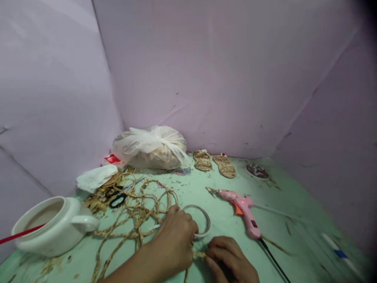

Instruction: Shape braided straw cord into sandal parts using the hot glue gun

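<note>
My left hand (pixel 178 236) is closed low at the front of the table, its fingers curled down by a round ring (pixel 208 222), perhaps a tape roll. A short stretch of braided straw rope (pixel 199 254) shows between my two hands. My right hand (pixel 231 259) pinches the end of that stretch, its fingertips partly hidden. To the left of my left hand the long braid lies in loose loops. A pink glue gun (pixel 243 210) rests to the right, its small light lit and its nozzle pointing left.
Scissors (pixel 118 199) lie among straw scraps. A white pot (pixel 50 226) with a red stick (pixel 23 234) stands at left. At the back are a tied plastic bag (pixel 153 151), woven sole shapes (pixel 224 166) and a small round dish (pixel 257 171). A cord (pixel 273 257) trails from the glue gun.
</note>
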`<action>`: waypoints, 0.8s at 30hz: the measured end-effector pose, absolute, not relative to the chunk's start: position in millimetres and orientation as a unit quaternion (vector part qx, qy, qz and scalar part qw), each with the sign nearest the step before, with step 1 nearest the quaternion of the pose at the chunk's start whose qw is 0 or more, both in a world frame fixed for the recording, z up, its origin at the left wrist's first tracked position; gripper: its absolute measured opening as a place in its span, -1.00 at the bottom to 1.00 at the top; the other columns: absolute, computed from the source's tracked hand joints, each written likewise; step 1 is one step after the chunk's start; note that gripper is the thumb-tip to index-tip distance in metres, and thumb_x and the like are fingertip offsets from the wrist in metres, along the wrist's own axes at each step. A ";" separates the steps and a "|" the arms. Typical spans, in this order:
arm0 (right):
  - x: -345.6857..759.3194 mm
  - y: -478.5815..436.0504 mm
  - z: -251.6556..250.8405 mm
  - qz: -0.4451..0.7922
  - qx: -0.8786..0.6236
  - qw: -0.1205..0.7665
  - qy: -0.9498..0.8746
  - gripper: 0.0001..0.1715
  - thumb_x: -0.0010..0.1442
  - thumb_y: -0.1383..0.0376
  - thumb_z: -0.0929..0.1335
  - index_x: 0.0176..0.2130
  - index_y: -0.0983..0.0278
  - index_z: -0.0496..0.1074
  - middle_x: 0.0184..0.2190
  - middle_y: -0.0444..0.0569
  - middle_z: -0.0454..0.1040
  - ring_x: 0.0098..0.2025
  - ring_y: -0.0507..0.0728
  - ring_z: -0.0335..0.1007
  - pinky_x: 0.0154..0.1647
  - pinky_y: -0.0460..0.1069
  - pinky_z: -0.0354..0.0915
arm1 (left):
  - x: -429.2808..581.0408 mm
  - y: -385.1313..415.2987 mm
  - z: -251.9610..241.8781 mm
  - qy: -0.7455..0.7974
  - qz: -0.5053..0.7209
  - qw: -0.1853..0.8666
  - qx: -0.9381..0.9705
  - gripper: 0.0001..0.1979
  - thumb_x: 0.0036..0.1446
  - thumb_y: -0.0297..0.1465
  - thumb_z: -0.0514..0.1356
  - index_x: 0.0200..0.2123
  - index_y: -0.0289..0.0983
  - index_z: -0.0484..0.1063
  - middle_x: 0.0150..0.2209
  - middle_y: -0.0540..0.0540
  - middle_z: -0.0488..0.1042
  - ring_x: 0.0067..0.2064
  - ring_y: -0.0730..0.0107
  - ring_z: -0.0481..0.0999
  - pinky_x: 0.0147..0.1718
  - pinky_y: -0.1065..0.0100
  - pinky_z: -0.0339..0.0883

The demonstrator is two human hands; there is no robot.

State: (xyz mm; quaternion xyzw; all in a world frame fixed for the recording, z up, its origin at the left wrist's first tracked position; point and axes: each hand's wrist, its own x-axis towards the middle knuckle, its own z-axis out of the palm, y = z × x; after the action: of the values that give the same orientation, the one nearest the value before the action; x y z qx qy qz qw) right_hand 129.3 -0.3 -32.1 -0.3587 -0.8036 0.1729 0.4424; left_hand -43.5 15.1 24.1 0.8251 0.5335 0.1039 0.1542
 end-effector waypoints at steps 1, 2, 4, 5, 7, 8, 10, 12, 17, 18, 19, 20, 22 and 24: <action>128.0 -3.4 -28.7 0.186 -0.372 0.448 -0.791 -0.89 0.03 0.43 0.33 -0.42 0.25 0.46 -0.45 -0.03 0.46 -0.37 0.08 0.42 -0.38 -0.10 0.38 | -43.0 14.9 24.9 0.531 0.101 0.152 0.828 -0.86 -0.17 -0.59 0.06 -0.55 -0.29 0.37 -0.46 -0.06 0.44 -0.32 0.35 0.39 -0.06 0.16 0.06; 126.3 -6.7 -25.6 0.201 -0.393 0.458 -0.771 -0.88 0.04 0.43 0.32 -0.42 0.26 0.46 -0.42 -0.01 0.45 -0.35 0.09 0.42 -0.36 -0.08 0.38 | -42.4 14.7 25.8 0.528 0.101 0.150 0.829 -0.85 -0.15 -0.60 0.05 -0.54 -0.29 0.38 -0.47 -0.07 0.44 -0.32 0.35 0.39 -0.07 0.16 0.06; 122.4 -12.0 -21.3 0.235 -0.422 0.474 -0.737 -0.87 0.06 0.43 0.31 -0.43 0.27 0.46 -0.41 0.01 0.44 -0.34 0.10 0.40 -0.36 -0.05 0.37 | -41.4 14.8 26.9 0.528 0.106 0.151 0.829 -0.83 -0.10 -0.58 0.04 -0.52 -0.29 0.40 -0.47 -0.08 0.45 -0.33 0.34 0.39 -0.09 0.16 0.06; 120.8 -13.6 -20.1 0.253 -0.429 0.474 -0.726 -0.87 0.06 0.43 0.31 -0.43 0.28 0.46 -0.41 0.01 0.44 -0.34 0.10 0.40 -0.36 -0.04 0.36 | -41.1 15.1 27.0 0.531 0.111 0.155 0.825 -0.82 -0.07 -0.57 0.03 -0.52 -0.29 0.41 -0.47 -0.08 0.45 -0.34 0.35 0.39 -0.08 0.16 0.05; 118.7 -14.8 -19.0 0.279 -0.436 0.473 -0.713 -0.87 0.05 0.43 0.31 -0.45 0.28 0.46 -0.41 0.00 0.43 -0.34 0.10 0.39 -0.35 -0.04 0.35 | -40.9 15.6 26.1 0.534 0.120 0.161 0.821 -0.81 -0.04 -0.56 0.03 -0.51 -0.29 0.42 -0.47 -0.07 0.45 -0.35 0.37 0.39 -0.06 0.16 0.02; 118.2 -14.8 -18.9 0.288 -0.438 0.472 -0.709 -0.87 0.05 0.44 0.31 -0.45 0.29 0.46 -0.41 0.00 0.43 -0.34 0.09 0.38 -0.35 -0.03 0.35 | -40.9 15.7 25.5 0.534 0.125 0.162 0.820 -0.81 -0.04 -0.56 0.03 -0.51 -0.29 0.42 -0.47 -0.07 0.45 -0.35 0.37 0.39 -0.05 0.15 0.01; 118.2 -14.6 -18.7 0.298 -0.441 0.473 -0.702 -0.86 0.04 0.45 0.31 -0.45 0.28 0.46 -0.42 -0.01 0.43 -0.34 0.09 0.38 -0.35 -0.03 0.34 | -41.0 15.5 24.6 0.535 0.136 0.159 0.819 -0.81 -0.05 -0.56 0.02 -0.51 -0.28 0.42 -0.48 -0.05 0.44 -0.35 0.38 0.38 -0.05 0.16 0.00; 118.6 -14.7 -18.5 0.304 -0.440 0.474 -0.700 -0.85 0.04 0.45 0.31 -0.45 0.28 0.46 -0.42 -0.01 0.43 -0.34 0.09 0.38 -0.36 -0.04 0.34 | -40.8 15.4 24.3 0.535 0.143 0.159 0.818 -0.81 -0.05 -0.57 0.02 -0.53 -0.29 0.41 -0.50 -0.04 0.43 -0.36 0.40 0.37 -0.06 0.17 0.01; 118.6 -14.8 -17.2 0.300 -0.435 0.483 -0.698 -0.85 0.04 0.46 0.30 -0.46 0.29 0.46 -0.43 -0.01 0.43 -0.36 0.09 0.38 -0.38 -0.05 0.34 | -41.2 16.1 23.1 0.520 0.156 0.177 0.821 -0.81 -0.02 -0.54 0.02 -0.55 -0.29 0.39 -0.52 -0.02 0.41 -0.38 0.43 0.35 -0.06 0.19 0.00; 118.4 -14.6 -16.9 0.297 -0.436 0.487 -0.696 -0.85 0.04 0.45 0.30 -0.46 0.29 0.46 -0.44 -0.01 0.43 -0.37 0.09 0.38 -0.38 -0.05 0.34 | -41.5 16.2 22.3 0.517 0.161 0.178 0.822 -0.81 -0.01 -0.54 0.03 -0.56 -0.29 0.39 -0.52 -0.02 0.40 -0.39 0.44 0.35 -0.05 0.19 0.00; 118.2 -14.2 -16.6 0.297 -0.437 0.490 -0.694 -0.85 0.04 0.45 0.30 -0.47 0.28 0.46 -0.44 -0.01 0.43 -0.37 0.09 0.39 -0.39 -0.05 0.34 | -41.7 16.4 21.4 0.514 0.167 0.180 0.822 -0.81 -0.02 -0.54 0.03 -0.57 -0.30 0.39 -0.53 -0.02 0.39 -0.39 0.44 0.34 -0.05 0.19 0.00; 118.1 -13.8 -16.4 0.297 -0.437 0.492 -0.692 -0.85 0.03 0.45 0.30 -0.47 0.28 0.46 -0.45 -0.01 0.44 -0.38 0.08 0.39 -0.39 -0.05 0.34 | -41.8 16.5 20.5 0.512 0.175 0.181 0.821 -0.81 -0.02 -0.54 0.03 -0.57 -0.30 0.38 -0.53 -0.01 0.38 -0.39 0.45 0.34 -0.06 0.20 0.01; 117.8 -13.2 -15.9 0.300 -0.438 0.493 -0.689 -0.85 0.02 0.46 0.31 -0.49 0.29 0.45 -0.46 -0.02 0.44 -0.38 0.08 0.39 -0.40 -0.06 0.34 | -41.1 16.5 19.1 0.512 0.191 0.186 0.817 -0.81 -0.03 -0.55 0.03 -0.58 -0.31 0.38 -0.55 -0.01 0.37 -0.40 0.45 0.33 -0.09 0.23 0.04; 117.2 -12.7 -15.2 0.303 -0.438 0.491 -0.689 -0.84 0.01 0.47 0.31 -0.49 0.29 0.46 -0.47 -0.02 0.44 -0.39 0.08 0.39 -0.41 -0.06 0.34 | -38.8 16.0 18.7 0.521 0.210 0.196 0.804 -0.81 -0.05 -0.56 0.04 -0.59 -0.32 0.38 -0.56 -0.02 0.37 -0.41 0.45 0.33 -0.14 0.27 0.09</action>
State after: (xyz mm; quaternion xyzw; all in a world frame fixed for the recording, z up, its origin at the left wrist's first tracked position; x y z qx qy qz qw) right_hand 117.2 -12.7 -15.2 -0.4383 -0.6889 0.3035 0.4910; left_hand -38.8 16.0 18.7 0.8040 0.5208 0.2100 0.1956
